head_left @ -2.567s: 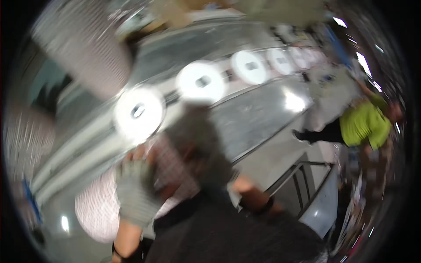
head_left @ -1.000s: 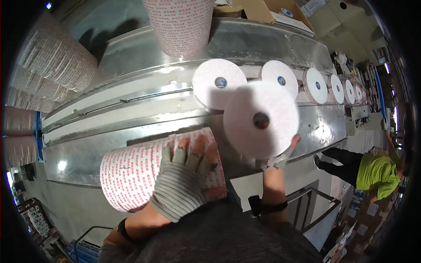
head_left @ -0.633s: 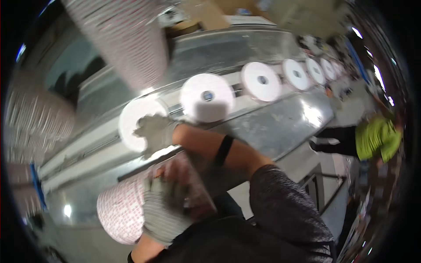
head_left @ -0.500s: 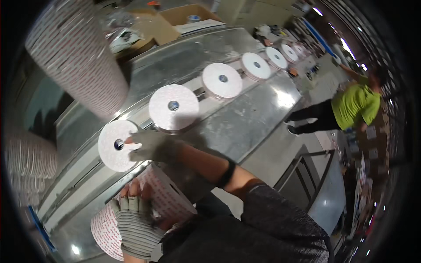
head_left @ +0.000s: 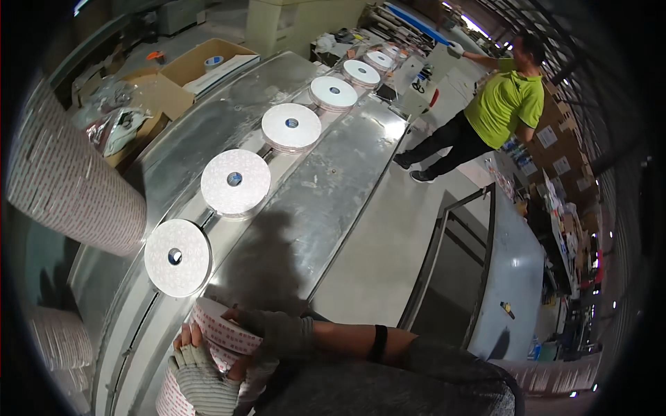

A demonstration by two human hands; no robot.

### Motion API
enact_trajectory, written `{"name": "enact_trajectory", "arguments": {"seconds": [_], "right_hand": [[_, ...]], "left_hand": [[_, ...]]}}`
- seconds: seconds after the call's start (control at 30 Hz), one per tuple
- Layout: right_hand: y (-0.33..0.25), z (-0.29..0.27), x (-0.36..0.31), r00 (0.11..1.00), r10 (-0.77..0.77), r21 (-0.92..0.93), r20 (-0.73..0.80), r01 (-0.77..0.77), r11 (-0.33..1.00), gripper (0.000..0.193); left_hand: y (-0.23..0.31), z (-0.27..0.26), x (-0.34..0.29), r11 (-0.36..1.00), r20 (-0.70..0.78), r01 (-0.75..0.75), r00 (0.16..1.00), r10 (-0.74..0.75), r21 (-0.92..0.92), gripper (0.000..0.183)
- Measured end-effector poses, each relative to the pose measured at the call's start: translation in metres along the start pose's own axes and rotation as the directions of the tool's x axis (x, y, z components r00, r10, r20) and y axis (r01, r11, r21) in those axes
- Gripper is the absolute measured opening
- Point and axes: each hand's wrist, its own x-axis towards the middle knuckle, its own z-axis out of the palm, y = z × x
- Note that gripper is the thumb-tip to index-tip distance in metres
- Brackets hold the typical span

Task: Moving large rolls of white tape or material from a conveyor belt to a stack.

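Note:
Low in the view, several wide rolls of tape [head_left: 232, 338], white with red print round their sides, lie against my body. My left hand [head_left: 202, 380], in a grey fingerless glove, spreads its bent fingers over their side and holds them. The gloved right hand [head_left: 281, 334] grips the uppermost of these rolls, its fingertips on the rim; part of the grip is in shadow. Just beyond, the nearest tape roll [head_left: 156, 260] lies flat on the conveyor [head_left: 132, 357], a blue core at its centre. More flat rolls, such as one tape roll [head_left: 236, 197], follow in a spaced line.
A tall leaning stack of tape rolls [head_left: 69, 180] stands left, above a shorter stack [head_left: 61, 340]. Open cardboard boxes [head_left: 177, 97] sit behind the metal table [head_left: 298, 201]. A person in a yellow-green shirt [head_left: 504, 104] stands right. Nearer is a dark metal frame [head_left: 430, 267].
My right hand has drawn back from the nearest roll on the conveyor to the held rolls. My left hand stays on them. The view has shifted, showing more of the room at right.

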Motion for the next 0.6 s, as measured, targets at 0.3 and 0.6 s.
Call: {"name": "enact_trajectory", "arguments": {"seconds": [0.3, 0.6], "right_hand": [[-0.005, -0.073, 0.108, 0.953, -0.263, 0.737, 0.153, 0.067, 0.672, 0.085], [0.004, 0.043, 0.24, 0.861, -0.046, -0.828, 0.507, 0.501, 0.253, 0.069]], "left_hand": [[0.006, 0.001, 0.009, 0.998, 0.012, 0.04, 0.999, -0.04, -0.049, 0.092], [0.004, -0.01, 0.02, 0.997, 0.049, 0.072, 0.996, -0.071, -0.019, 0.095]]}}
